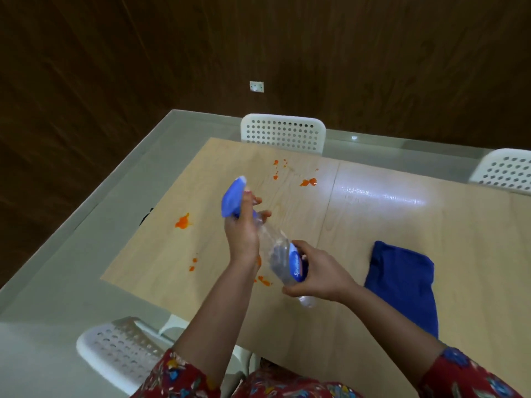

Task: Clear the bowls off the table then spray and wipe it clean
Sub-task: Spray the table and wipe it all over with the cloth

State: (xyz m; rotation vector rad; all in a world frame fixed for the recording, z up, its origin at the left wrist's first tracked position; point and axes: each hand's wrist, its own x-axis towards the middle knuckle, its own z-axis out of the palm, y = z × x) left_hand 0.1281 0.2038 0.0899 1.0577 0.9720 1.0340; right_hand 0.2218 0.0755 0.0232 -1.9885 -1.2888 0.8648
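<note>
Table (388, 214) far side free; cloth (402, 282) rt.

The spray bottle's (283, 258) blue label is too blurred to read.

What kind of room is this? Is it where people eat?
Probably a dining room: a wooden table with white chairs around it and orange food spills on top.

head-worn view, down over table (402, 225)
</note>
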